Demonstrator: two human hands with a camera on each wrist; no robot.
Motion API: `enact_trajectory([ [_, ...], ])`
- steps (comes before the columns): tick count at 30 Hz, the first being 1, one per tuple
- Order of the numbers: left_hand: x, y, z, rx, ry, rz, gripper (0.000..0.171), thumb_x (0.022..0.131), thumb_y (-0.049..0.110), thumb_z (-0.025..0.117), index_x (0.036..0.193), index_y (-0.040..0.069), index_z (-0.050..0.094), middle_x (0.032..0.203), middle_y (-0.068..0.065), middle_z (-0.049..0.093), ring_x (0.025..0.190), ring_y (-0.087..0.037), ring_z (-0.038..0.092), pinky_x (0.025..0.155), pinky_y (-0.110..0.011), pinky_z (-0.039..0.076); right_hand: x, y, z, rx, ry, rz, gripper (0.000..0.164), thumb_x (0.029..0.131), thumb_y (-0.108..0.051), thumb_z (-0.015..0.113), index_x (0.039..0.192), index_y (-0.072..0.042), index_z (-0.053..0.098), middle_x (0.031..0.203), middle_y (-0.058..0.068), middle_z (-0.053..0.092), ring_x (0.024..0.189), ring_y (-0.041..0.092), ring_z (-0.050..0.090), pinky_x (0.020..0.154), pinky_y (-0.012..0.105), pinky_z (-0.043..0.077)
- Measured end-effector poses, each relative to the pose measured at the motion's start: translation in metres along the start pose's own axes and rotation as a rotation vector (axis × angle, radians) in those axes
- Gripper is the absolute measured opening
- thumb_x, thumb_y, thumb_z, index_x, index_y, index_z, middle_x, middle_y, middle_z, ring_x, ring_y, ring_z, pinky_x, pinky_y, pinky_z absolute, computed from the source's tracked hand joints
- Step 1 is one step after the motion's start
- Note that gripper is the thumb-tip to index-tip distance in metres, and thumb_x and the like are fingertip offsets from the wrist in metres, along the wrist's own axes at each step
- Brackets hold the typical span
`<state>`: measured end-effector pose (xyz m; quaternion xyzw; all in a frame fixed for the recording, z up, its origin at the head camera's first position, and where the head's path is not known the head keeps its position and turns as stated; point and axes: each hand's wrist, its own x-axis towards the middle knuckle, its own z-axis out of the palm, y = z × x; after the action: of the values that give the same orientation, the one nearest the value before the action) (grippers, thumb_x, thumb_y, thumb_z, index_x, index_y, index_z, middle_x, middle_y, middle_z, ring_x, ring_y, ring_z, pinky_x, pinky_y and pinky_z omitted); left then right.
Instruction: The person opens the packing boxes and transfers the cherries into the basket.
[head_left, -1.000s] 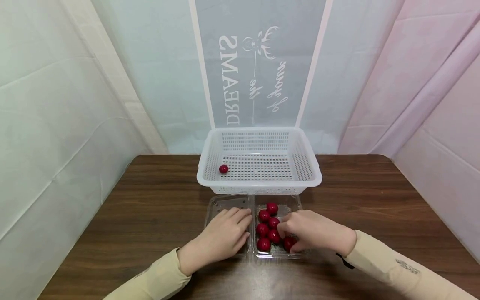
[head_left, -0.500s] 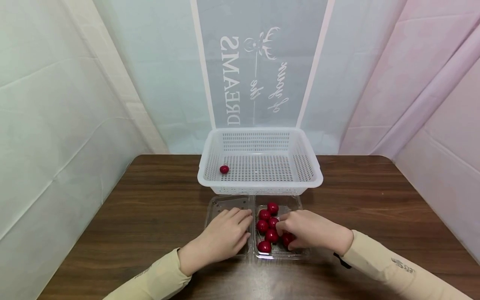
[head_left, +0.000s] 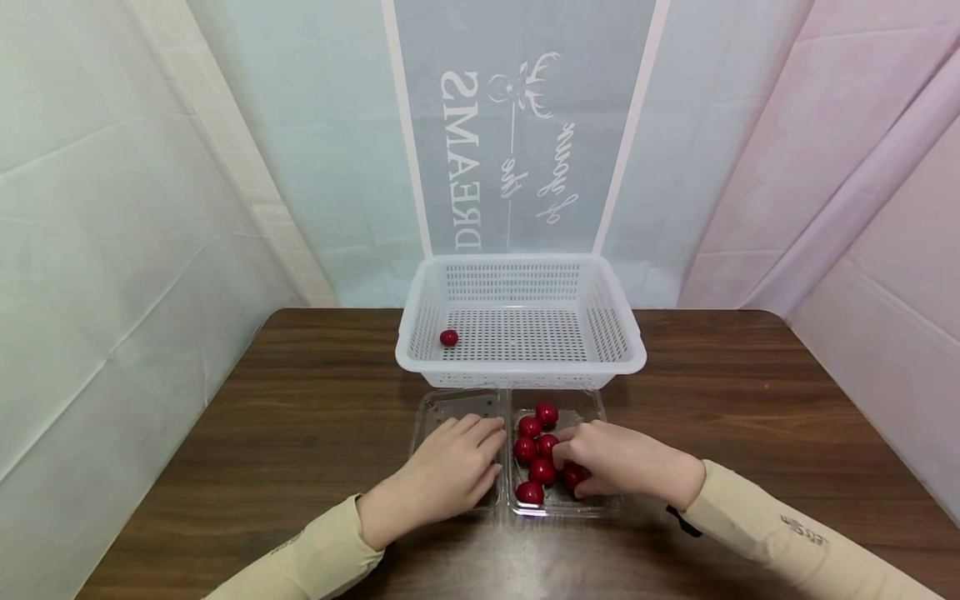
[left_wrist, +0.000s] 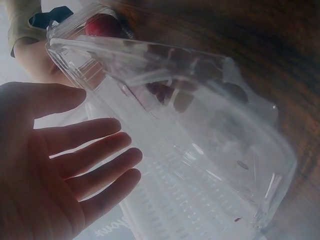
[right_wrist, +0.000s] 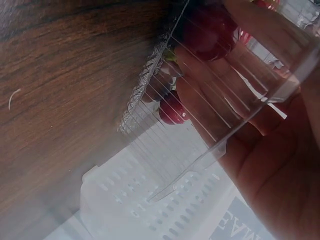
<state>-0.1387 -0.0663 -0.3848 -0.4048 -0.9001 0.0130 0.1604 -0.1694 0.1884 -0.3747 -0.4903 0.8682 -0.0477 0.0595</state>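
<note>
Sleeves: my left sleeve [head_left: 330,533] comes in at the bottom left and my right sleeve [head_left: 765,521] at the lower right, both over the brown table [head_left: 315,400].
Left hand: my left hand [head_left: 442,471] is low in the middle, over the lid half [head_left: 459,406] of the clear box. I think it is there to keep the box from sliding. My fingers are loose and a bit apart, with nothing in them; I can't tell if they touch the plastic.
Right hand: my right hand [head_left: 618,458] reaches in over the box's right side, maybe because that fruit is closest to it.
Right grip: my thumb and fingers are bent close around one round red fruit [head_left: 573,476], squeezed between them, at the lower right of the clear box [head_left: 551,511].
Other fruit: six more red fruits [head_left: 542,471] sit bunched to its left and above.
White basket: the white basket [head_left: 517,367] is just past the box, maybe so it's easy to reach. One red fruit [head_left: 448,337] lies at its left.
Cloth: a hanging cloth [head_left: 517,125] fills the top middle.
</note>
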Motion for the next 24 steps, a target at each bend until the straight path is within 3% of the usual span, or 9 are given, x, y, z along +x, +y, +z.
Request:
enact_trajectory([
  [17,0.001,0.0,-0.001,-0.003,0.014,0.006,0.035,0.091,0.032,0.056,0.117,0.009,0.064,0.124,-0.005,0.061,0.108,-0.019,0.056,0.085,-0.037,0.05,-0.004,-0.005,-0.012,0.053,0.019,-0.022,0.018,0.074,-0.019,0.08,0.088,-0.014,0.071,0.083,-0.006,0.063,0.069,-0.003,0.049,0.06,0.013,0.045],
  [24,0.001,0.0,-0.001,0.0,0.028,0.01,0.034,0.09,0.031,0.057,0.115,0.009,0.065,0.123,-0.004,0.061,0.108,-0.019,0.055,0.083,-0.035,0.048,-0.007,-0.006,-0.02,0.041,0.057,-0.024,0.019,0.077,-0.019,0.078,0.094,-0.013,0.071,0.093,-0.003,0.066,0.081,0.003,0.061,0.068,0.017,0.051],
])
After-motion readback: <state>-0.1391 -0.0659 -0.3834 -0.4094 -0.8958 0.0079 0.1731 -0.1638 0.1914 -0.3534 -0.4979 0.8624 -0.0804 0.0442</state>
